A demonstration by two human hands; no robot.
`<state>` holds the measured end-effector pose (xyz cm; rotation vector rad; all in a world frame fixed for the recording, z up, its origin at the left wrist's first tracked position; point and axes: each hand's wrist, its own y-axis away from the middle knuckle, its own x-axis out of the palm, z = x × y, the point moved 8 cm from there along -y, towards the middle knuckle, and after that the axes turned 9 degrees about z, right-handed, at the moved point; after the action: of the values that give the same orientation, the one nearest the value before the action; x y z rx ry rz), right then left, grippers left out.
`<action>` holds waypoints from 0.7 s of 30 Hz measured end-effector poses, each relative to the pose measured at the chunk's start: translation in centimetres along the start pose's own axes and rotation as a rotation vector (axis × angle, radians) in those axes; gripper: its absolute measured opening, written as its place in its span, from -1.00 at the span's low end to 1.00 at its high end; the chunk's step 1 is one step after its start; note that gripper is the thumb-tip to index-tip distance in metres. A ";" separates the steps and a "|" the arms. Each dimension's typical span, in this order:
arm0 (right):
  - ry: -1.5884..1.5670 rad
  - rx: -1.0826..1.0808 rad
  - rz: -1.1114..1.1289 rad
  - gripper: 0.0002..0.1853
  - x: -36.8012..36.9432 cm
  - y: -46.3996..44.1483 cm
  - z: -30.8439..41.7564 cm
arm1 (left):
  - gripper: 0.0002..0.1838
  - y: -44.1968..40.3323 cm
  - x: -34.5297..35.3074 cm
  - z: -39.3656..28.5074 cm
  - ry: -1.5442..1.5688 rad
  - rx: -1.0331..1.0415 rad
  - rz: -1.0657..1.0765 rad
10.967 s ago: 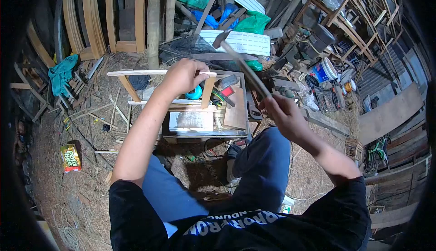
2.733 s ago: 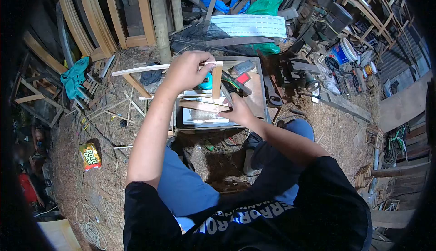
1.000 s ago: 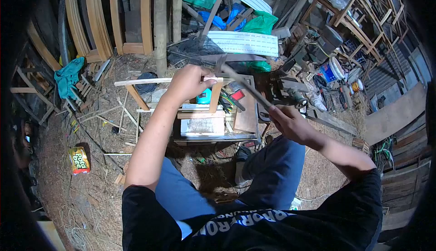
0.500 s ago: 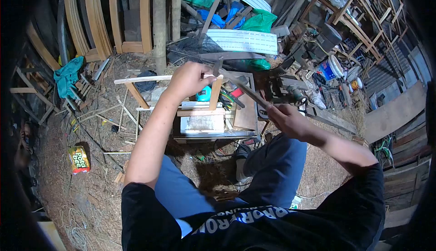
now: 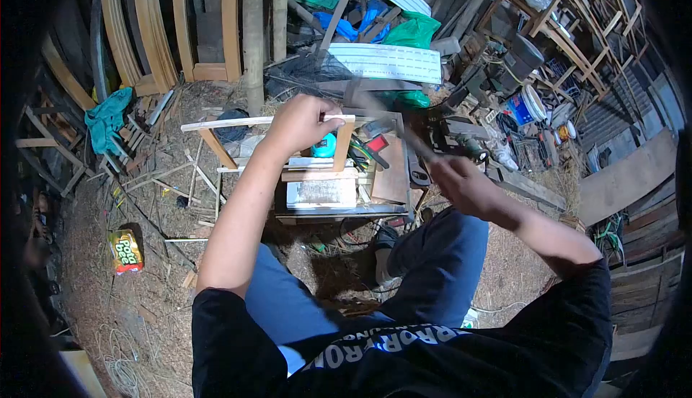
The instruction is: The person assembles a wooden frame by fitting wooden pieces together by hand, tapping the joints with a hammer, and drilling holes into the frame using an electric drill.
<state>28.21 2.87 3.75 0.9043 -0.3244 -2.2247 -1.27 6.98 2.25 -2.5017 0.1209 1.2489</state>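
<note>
My left hand grips the corner of a light wooden frame, where a thin strip meets an upright post. Its fingers are pinched at the joint; whether they also hold a nail is too small to see. My right hand is closed around the handle of a hammer, which is smeared by motion. The hammer's head is raised just above and beyond the joint, apart from it. Under the frame is a low worktable with a turquoise object and a brown board on it.
Several tools with red and green handles lie on the worktable. Thin wood strips and a snack packet lie on the floor at left. A bamboo post stands behind. White buckets and stacked wood are at right.
The hammer head has lifted off the corner of the frame and is now blurred above it. My right hand has shifted slightly right; my left hand stays on the frame.
</note>
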 end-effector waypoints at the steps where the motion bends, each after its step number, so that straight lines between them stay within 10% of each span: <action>1: 0.070 0.081 0.044 -0.50 0.0 -0.1 -0.5 | -0.72 -0.1 0.2 -0.1 -0.021 -0.021 0.029; 5: 0.129 -0.235 -0.104 -0.50 -1.3 0.9 2.7 | -0.72 0.2 -0.2 -0.5 -0.031 -0.062 0.047; 8: 0.238 -0.235 -0.044 -0.50 -0.9 -0.3 -1.0 | -0.72 0.3 -0.1 -0.4 -0.053 -0.081 0.064; 10: 0.013 0.152 -0.037 -0.50 -0.6 0.9 0.1 | -0.71 -0.1 -0.1 -0.5 -0.054 -0.067 0.050; 14: -0.102 -0.141 -0.102 -0.42 -1.2 -0.4 -1.7 | -0.71 0.1 0.7 0.2 -0.029 -0.018 0.019; 21: 0.244 0.046 -0.026 -0.36 -0.7 0.7 0.4 | -0.70 -0.1 0.3 -0.7 -0.056 -0.026 0.059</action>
<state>28.66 2.83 4.72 1.1967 -0.2515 -2.1087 -0.51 6.84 2.43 -2.4991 0.1674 1.3512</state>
